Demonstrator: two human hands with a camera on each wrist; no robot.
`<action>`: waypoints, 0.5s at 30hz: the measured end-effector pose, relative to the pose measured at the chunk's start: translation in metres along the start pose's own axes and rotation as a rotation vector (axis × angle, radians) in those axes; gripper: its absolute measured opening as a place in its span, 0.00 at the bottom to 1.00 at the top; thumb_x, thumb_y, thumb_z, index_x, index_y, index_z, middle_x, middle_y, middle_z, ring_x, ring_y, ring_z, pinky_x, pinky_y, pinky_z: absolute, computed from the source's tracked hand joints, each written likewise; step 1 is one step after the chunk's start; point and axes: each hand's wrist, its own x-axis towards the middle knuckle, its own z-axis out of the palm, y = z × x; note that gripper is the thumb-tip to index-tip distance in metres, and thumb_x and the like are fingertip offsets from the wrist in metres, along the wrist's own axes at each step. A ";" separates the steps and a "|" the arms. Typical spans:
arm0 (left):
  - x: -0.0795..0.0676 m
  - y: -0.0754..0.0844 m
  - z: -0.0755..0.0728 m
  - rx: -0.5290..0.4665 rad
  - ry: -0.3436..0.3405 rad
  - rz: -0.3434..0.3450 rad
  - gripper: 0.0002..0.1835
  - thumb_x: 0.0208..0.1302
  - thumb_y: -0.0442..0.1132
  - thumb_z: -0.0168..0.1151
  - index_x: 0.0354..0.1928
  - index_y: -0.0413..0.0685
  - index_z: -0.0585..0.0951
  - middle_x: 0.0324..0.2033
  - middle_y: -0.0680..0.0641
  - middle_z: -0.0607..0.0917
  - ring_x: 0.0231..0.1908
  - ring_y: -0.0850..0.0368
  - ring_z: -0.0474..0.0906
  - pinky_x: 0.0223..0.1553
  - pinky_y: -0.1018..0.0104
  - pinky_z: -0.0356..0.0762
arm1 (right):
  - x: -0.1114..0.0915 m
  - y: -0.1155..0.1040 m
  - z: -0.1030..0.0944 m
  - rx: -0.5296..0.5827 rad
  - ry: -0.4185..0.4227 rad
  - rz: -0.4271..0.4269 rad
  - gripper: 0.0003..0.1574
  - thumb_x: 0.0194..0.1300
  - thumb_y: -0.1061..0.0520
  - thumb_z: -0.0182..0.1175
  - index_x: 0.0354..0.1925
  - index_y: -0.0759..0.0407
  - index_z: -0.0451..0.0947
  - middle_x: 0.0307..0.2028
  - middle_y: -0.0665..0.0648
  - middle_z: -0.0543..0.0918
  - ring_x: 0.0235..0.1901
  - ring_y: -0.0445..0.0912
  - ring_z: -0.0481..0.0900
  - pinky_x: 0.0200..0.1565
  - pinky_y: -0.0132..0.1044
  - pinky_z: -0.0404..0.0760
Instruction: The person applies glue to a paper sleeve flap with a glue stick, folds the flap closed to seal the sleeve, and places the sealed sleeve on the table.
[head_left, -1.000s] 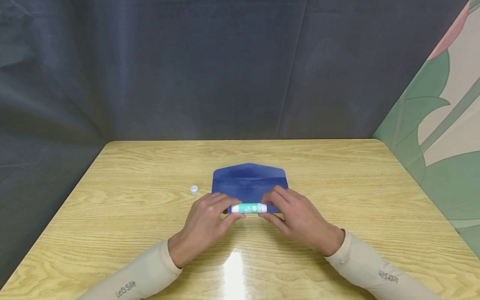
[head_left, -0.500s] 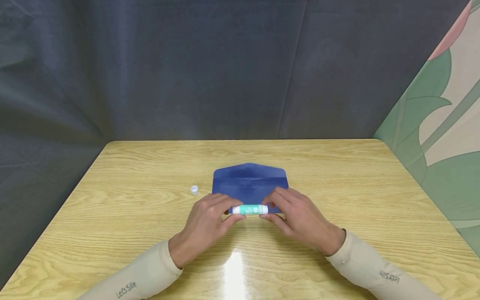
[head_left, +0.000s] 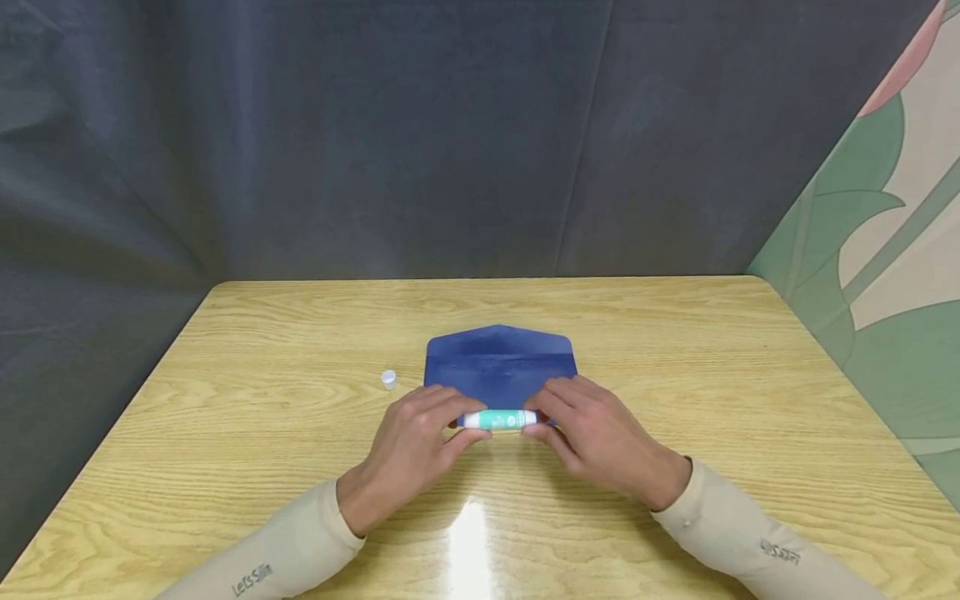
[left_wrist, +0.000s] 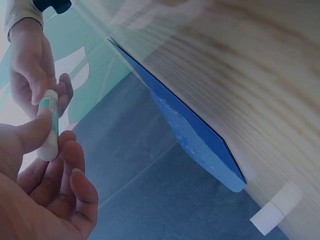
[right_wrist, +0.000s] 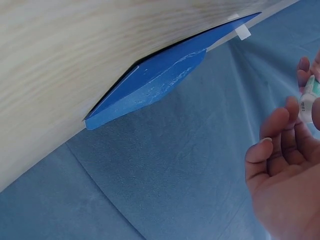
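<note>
A glue stick (head_left: 501,419) with a white and teal body lies sideways between both hands above the near edge of a blue envelope. My left hand (head_left: 416,433) pinches its left end between thumb and fingers. The other end is pinched by my right hand (head_left: 600,429). Under and beyond the hands, the blue envelope (head_left: 491,379) rests on the table with its flap (left_wrist: 200,157) unfolded away from me; whitish streaks show on that flap in both wrist views. Left of the envelope stands a small white cap (head_left: 388,380), apart from the hands.
The wood-grain table (head_left: 262,400) ends at a dark curtain (head_left: 420,150) at the back and left. A panel with a green leaf pattern (head_left: 900,333) borders the right side. Light reflects off the tabletop near the front.
The glue stick has shifted very slightly right and nearer to me. The right fingers have moved a little along its right end; envelope and cap stay put.
</note>
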 end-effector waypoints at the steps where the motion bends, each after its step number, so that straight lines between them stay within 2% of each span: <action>1: 0.000 0.000 0.000 0.000 -0.001 0.001 0.13 0.48 0.45 0.78 0.34 0.50 0.87 0.27 0.56 0.87 0.24 0.64 0.78 0.29 0.75 0.74 | 0.000 0.000 0.000 -0.003 -0.005 -0.001 0.17 0.76 0.43 0.52 0.39 0.52 0.78 0.30 0.44 0.75 0.29 0.37 0.68 0.35 0.32 0.72; 9: 0.000 0.001 0.000 0.007 -0.010 -0.007 0.12 0.50 0.45 0.77 0.35 0.49 0.87 0.25 0.56 0.85 0.24 0.63 0.77 0.29 0.74 0.73 | 0.000 -0.001 0.000 0.012 -0.034 0.025 0.13 0.76 0.46 0.52 0.42 0.51 0.77 0.31 0.44 0.73 0.30 0.37 0.68 0.37 0.34 0.74; 15: 0.000 0.001 -0.001 0.016 -0.017 -0.022 0.12 0.53 0.45 0.75 0.37 0.48 0.88 0.27 0.55 0.87 0.24 0.65 0.76 0.29 0.73 0.74 | 0.000 -0.001 0.001 0.025 -0.039 0.049 0.12 0.75 0.46 0.54 0.42 0.51 0.77 0.31 0.43 0.73 0.31 0.36 0.68 0.37 0.33 0.74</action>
